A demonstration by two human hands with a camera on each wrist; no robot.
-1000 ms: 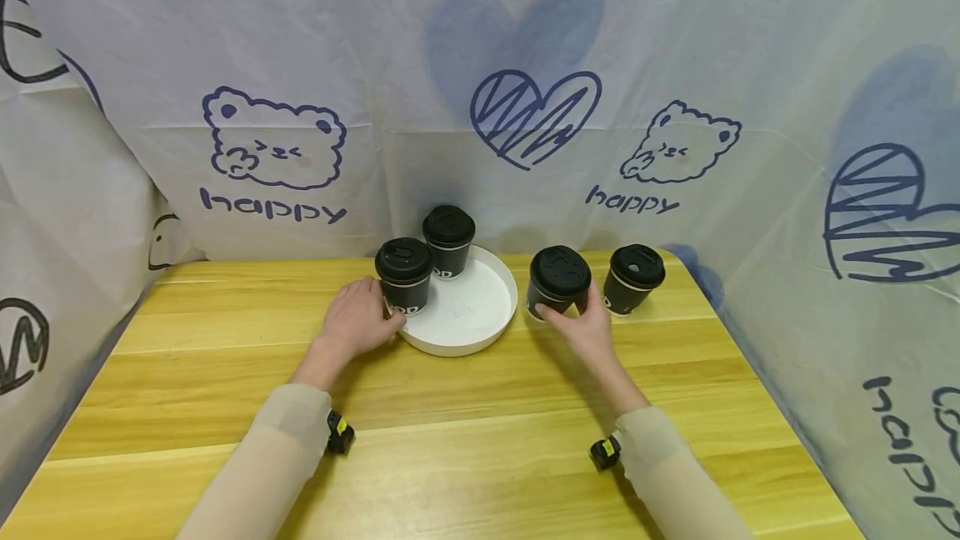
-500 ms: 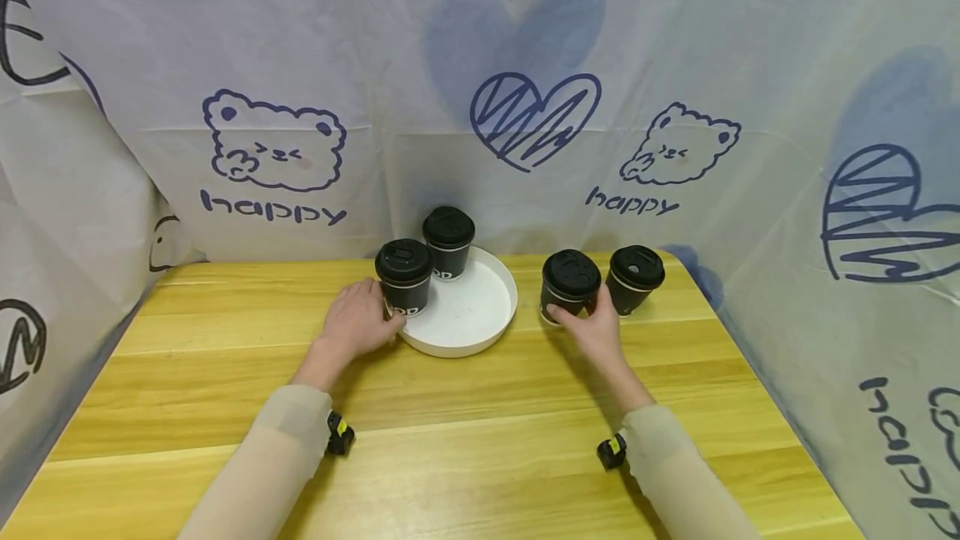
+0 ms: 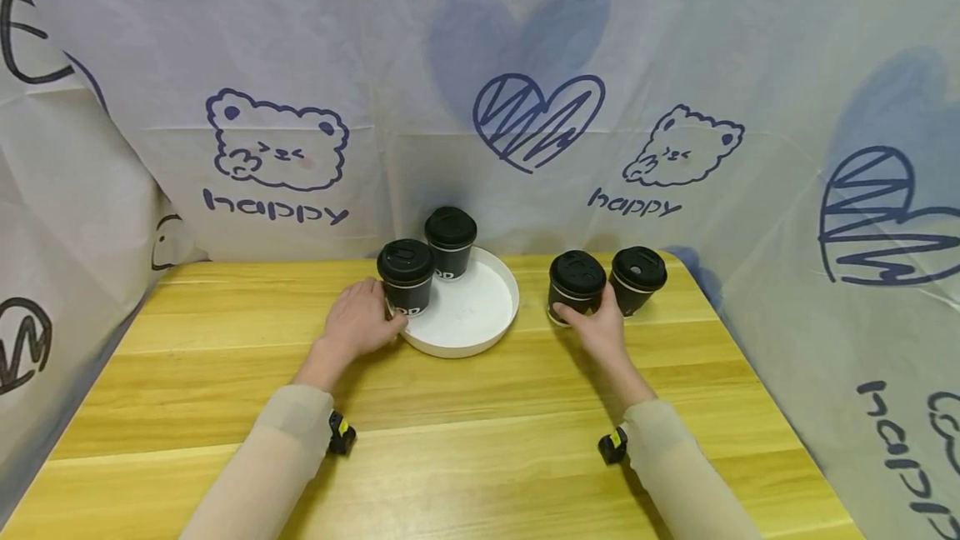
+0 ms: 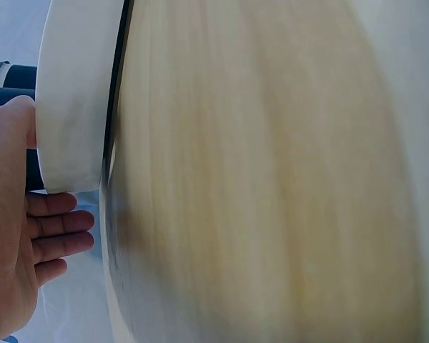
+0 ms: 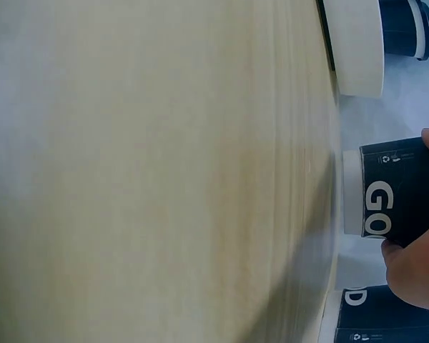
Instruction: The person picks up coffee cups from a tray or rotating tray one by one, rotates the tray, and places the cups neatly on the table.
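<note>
My right hand (image 3: 602,330) grips a black paper coffee cup (image 3: 564,300) with a black lid, thumb on one side and fingers on the other. It is upright, its base at or just above the table. Close to its right stands another lidded coffee cup (image 3: 633,294). At the rim of a round white tray (image 3: 480,315) is my left hand (image 3: 360,319). In the left wrist view its thumb lies at the rim and its fingers (image 4: 64,246) extend past the tray's side. Two more lidded cups stand on the tray, a front one (image 3: 407,294) and a rear one (image 3: 450,258).
The wooden table (image 3: 465,457) extends toward me from the tray and cups. A printed white cloth (image 3: 420,107) hangs right behind the table's back edge, and more cloth hangs at both sides.
My right hand has moved the cup rightward, away from the tray and closer to the rightmost cup. The left hand and the tray have stayed in place.
</note>
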